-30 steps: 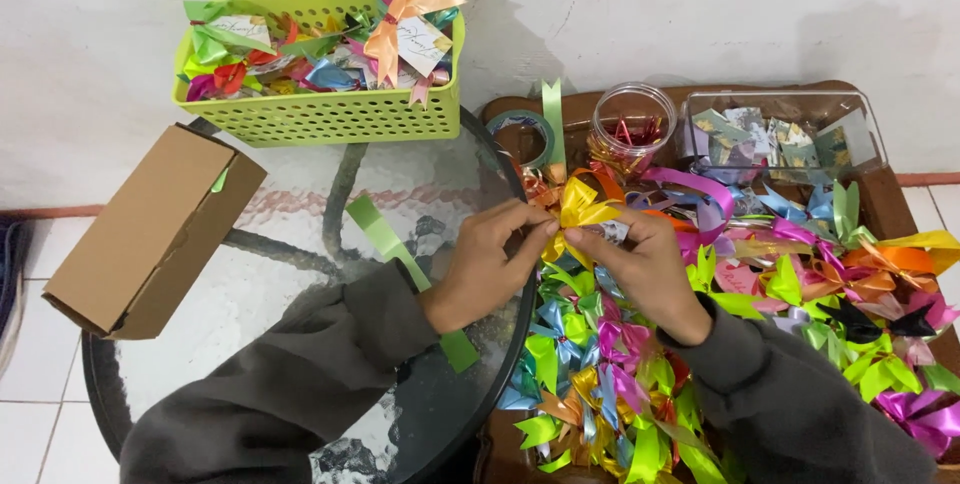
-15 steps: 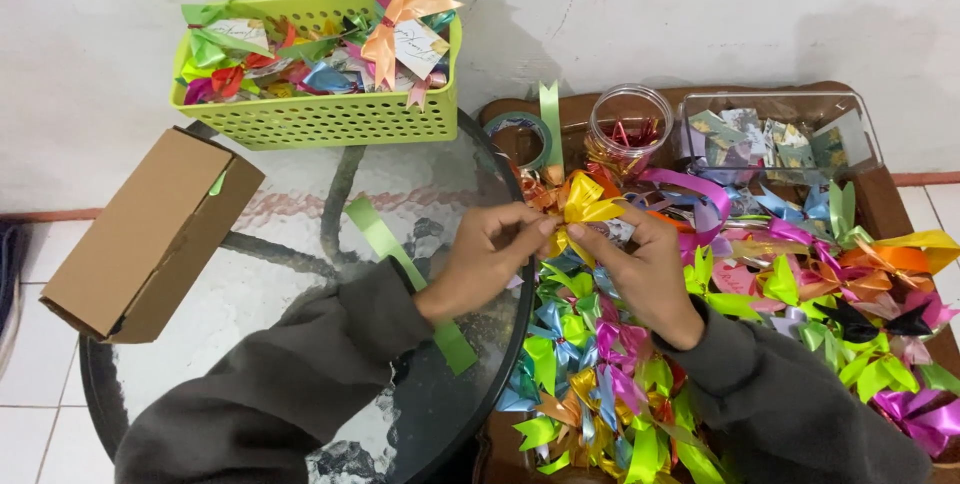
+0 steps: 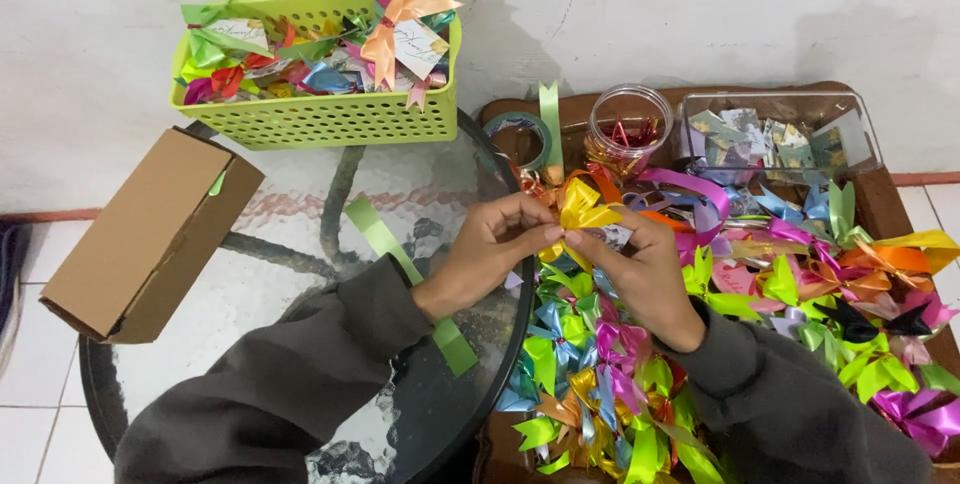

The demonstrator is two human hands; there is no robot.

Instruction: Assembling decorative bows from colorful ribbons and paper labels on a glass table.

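Before you, a round glass table (image 3: pixel 300 234) carries a lime basket (image 3: pixel 320 119), a brown cardboard box (image 3: pixel 150 234) and a green ribbon strip (image 3: pixel 400 264); beside it, a wooden tray (image 3: pixel 890 204) holds heaped ribbon bows (image 3: pixel 800 294)

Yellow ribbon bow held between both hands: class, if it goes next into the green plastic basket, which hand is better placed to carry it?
Probably the left hand. It already pinches the yellow ribbon bow and lies on the side of the green plastic basket; the right hand would have to cross over.
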